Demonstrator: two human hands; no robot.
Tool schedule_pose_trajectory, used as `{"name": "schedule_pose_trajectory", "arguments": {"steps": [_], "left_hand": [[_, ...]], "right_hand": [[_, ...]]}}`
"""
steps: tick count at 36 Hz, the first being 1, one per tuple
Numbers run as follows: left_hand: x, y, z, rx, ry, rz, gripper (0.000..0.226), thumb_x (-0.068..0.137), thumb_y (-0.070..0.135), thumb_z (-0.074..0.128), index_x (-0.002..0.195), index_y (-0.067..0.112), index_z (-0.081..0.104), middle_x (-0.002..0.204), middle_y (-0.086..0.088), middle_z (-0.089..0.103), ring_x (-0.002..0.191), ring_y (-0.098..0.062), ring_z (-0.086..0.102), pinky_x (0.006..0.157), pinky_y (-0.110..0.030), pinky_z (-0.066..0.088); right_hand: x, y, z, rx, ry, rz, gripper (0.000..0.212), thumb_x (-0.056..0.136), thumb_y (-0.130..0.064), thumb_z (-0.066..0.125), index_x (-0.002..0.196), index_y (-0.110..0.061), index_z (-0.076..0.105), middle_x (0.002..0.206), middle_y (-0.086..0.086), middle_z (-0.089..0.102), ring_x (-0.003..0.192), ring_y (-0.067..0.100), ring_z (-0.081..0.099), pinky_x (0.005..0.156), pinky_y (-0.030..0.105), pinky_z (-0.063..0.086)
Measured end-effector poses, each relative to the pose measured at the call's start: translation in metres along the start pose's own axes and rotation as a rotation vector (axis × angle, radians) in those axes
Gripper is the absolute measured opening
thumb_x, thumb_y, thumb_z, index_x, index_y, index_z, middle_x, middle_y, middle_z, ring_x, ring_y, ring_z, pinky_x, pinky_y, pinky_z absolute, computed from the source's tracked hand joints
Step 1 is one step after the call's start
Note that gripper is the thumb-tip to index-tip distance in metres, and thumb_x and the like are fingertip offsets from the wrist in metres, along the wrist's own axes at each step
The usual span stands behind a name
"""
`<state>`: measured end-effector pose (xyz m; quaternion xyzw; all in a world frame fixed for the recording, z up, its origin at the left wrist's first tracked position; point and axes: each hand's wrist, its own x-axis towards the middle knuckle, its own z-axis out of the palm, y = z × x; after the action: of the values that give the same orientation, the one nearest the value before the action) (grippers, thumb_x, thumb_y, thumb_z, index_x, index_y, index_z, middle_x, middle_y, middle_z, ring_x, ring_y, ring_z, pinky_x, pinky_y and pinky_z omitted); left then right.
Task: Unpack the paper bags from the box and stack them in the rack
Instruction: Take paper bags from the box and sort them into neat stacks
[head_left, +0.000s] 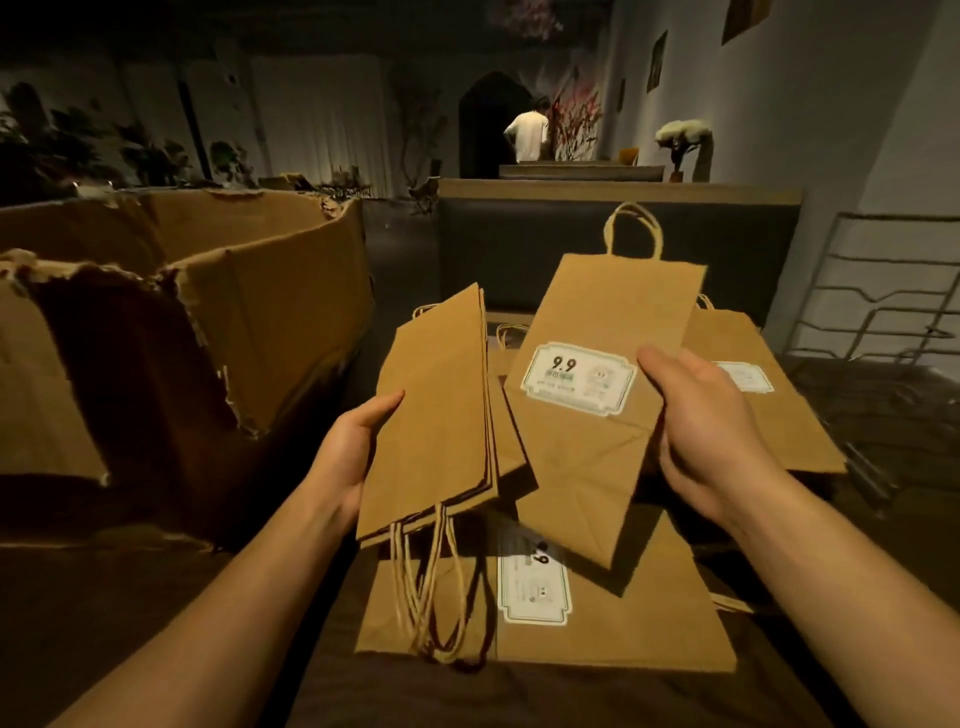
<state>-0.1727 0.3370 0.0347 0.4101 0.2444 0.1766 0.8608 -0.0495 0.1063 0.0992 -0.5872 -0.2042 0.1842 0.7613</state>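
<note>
My left hand (353, 447) grips a thin bundle of flat brown paper bags (436, 415) by its left edge, with the twine handles hanging down toward me. My right hand (696, 431) holds a single flat paper bag (597, 415) by its right edge; its white 9.9 label faces up and its handle points away. More flat bags lie on the dark table below, one near me (623, 618) and one to the right (769, 410). The torn open cardboard box (218, 291) stands to my left. A metal wire rack (883, 301) stands at the far right.
A dark padded bench back (519, 244) runs across behind the table. A person in a white shirt (527, 135) stands far off near a counter. Plants line the dim left wall.
</note>
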Motion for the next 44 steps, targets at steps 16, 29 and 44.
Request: {"name": "schedule_pose_trajectory", "arguments": {"steps": [16, 29, 44], "left_hand": [[-0.016, -0.001, 0.003, -0.008, 0.088, -0.005, 0.028, 0.098, 0.032, 0.056, 0.118, 0.014, 0.063, 0.098, -0.011, 0.075, 0.088, -0.03, 0.071, 0.082, -0.039, 0.055], [-0.015, -0.004, 0.004, 0.028, 0.1, -0.03, 0.033, 0.097, 0.032, 0.058, 0.123, 0.012, 0.062, 0.1, -0.01, 0.075, 0.089, -0.029, 0.072, 0.082, -0.038, 0.055], [-0.015, -0.011, 0.015, 0.246, -0.022, 0.182, 0.031, 0.096, 0.018, 0.064, 0.125, 0.011, 0.061, 0.097, -0.01, 0.078, 0.079, -0.023, 0.076, 0.058, -0.034, 0.06]], "right_hand": [[-0.074, 0.032, -0.006, 0.041, 0.174, 0.118, 0.013, 0.101, -0.015, 0.054, 0.111, -0.008, 0.058, 0.095, 0.014, 0.076, 0.061, 0.022, 0.072, 0.046, 0.024, 0.054], [-0.109, 0.045, -0.001, 0.184, -0.335, 0.835, 0.048, 0.098, -0.034, 0.055, 0.13, 0.002, 0.051, 0.103, 0.035, 0.07, 0.06, 0.031, 0.073, 0.043, 0.029, 0.055], [-0.025, 0.023, 0.023, -0.392, -0.211, 0.11, 0.029, 0.093, -0.038, 0.065, 0.116, -0.022, 0.059, 0.099, 0.01, 0.068, 0.069, 0.013, 0.063, 0.055, 0.025, 0.051]]}}
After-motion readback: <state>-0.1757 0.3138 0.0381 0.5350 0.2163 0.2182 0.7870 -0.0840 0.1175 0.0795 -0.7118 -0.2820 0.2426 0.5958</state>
